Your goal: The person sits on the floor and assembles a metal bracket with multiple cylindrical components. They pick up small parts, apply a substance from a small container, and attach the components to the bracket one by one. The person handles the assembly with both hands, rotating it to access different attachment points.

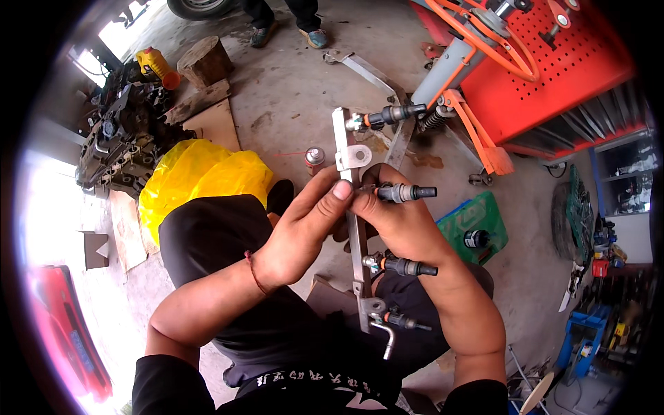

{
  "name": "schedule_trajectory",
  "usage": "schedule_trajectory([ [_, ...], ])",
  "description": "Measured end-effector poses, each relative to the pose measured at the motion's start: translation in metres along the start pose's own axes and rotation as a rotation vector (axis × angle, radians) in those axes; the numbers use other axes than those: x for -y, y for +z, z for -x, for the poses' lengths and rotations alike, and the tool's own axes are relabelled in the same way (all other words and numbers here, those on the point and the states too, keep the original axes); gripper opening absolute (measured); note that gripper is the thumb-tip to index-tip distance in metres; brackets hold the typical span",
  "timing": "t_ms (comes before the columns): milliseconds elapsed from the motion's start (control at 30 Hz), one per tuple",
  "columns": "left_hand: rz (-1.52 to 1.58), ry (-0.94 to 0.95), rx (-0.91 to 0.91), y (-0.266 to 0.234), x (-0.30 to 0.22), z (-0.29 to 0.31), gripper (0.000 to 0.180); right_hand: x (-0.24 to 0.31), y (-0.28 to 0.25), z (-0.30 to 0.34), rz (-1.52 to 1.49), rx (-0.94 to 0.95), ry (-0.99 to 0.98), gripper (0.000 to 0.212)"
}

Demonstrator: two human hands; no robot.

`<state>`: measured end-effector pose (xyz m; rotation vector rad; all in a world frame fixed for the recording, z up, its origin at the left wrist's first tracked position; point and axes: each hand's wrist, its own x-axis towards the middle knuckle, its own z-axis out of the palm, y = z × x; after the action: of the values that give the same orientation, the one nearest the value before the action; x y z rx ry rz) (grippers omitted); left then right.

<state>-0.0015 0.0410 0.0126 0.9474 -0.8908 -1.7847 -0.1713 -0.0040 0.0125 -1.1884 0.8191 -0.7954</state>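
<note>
A silver fuel rail (358,249) stands nearly upright in the picture, held in front of my lap. Several dark fuel injectors stick out from its right side, the top injector (395,115) with an orange band. My left hand (297,232) grips the rail from the left, its thumb pressed on the front face. From the right, my right hand (398,221) pinches at the base of the second injector (409,194); its fingertips are partly hidden behind the rail. A bent metal pipe (389,340) hangs at the rail's lower end.
A yellow plastic bag (204,173) and a spray can (315,158) are on the floor ahead. An engine (117,138) lies at far left. To the right are a green jug (477,225) and a red tool cart (546,76). Another person's shoes (315,37) show beyond.
</note>
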Motion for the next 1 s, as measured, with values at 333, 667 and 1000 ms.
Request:
schedule_trajectory([
  [333, -0.13, 0.11, -0.052, 0.017, -0.006, 0.011, 0.042, 0.039, -0.014, -0.002, 0.044, 0.048, -0.082, 0.056],
  [667, -0.18, 0.382, -0.134, -0.003, -0.017, 0.02, 0.029, 0.015, -0.028, 0.032, 0.469, -0.223, -0.496, 0.047],
  [1000, -0.397, 0.457, -0.157, -0.01, -0.015, 0.021, 0.029, 0.026, -0.01, 0.021, 0.362, -0.222, -0.307, 0.034],
])
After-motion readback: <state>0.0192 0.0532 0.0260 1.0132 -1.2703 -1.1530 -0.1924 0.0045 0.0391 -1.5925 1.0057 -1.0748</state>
